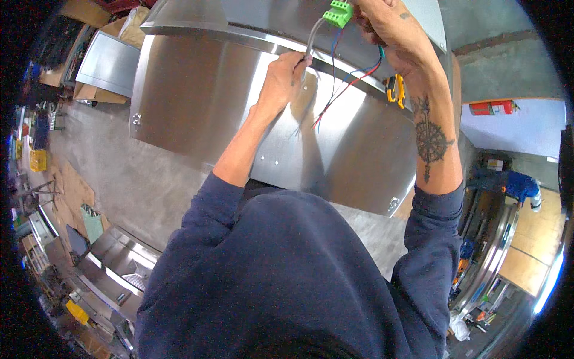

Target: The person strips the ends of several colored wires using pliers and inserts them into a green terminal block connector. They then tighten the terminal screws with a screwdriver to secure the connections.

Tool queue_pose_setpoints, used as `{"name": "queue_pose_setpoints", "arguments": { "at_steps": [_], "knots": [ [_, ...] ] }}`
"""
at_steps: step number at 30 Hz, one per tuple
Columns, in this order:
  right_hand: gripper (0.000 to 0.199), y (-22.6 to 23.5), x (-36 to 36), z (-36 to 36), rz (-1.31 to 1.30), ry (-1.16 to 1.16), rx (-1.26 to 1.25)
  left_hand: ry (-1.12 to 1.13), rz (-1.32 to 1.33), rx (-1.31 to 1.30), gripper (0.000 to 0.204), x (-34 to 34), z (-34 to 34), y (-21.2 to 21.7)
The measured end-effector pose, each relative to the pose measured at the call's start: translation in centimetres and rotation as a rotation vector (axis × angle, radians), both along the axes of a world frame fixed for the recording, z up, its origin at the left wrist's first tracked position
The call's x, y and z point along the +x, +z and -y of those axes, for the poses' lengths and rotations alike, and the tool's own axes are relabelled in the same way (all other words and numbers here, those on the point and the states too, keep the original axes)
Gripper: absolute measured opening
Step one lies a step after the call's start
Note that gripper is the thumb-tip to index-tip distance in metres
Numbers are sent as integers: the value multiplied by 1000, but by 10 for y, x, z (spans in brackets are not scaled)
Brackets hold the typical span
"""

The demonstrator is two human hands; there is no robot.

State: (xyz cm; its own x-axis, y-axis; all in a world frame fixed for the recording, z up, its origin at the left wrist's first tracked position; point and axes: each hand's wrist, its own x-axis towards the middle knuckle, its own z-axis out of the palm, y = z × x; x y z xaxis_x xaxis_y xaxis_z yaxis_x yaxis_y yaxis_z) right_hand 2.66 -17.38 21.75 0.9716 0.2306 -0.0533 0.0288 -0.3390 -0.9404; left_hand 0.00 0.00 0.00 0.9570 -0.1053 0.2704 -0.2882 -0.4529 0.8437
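Note:
My left hand [282, 81] pinches a grey cable [311, 37] in front of the upper edge of a stainless steel panel. The cable runs up to a green terminal block [338, 13] at the top of the view. Right beside that block is my right hand [382, 27], its fingers curled and partly cut off by the upper edge, so what they hold cannot be made out. Below it hang loose thin red, blue and dark wires [353, 81] with free ends over the panel. A yellow and black hand tool [396, 90] rests at the panel edge near my right wrist.
The large steel panel [197, 96] spans the area before me, with a latch at each lower corner. At left stands a grey metal sheet [107, 67] among cardboard. A red fire extinguisher [491, 107] is at right, and another person [522, 185] stands by a workbench.

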Motion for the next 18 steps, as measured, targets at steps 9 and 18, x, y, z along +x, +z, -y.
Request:
{"name": "queue_pose_setpoints", "arguments": {
  "at_steps": [9, 18],
  "knots": [
    [48, 7, 61, 9, 43, 246, -143, 155, 480, -272, 29, 12, 15, 106],
    [44, 27, 63, -6, 105, 195, -372, 161, 584, -349, 12, 44, 28, 123]
  ]
}}
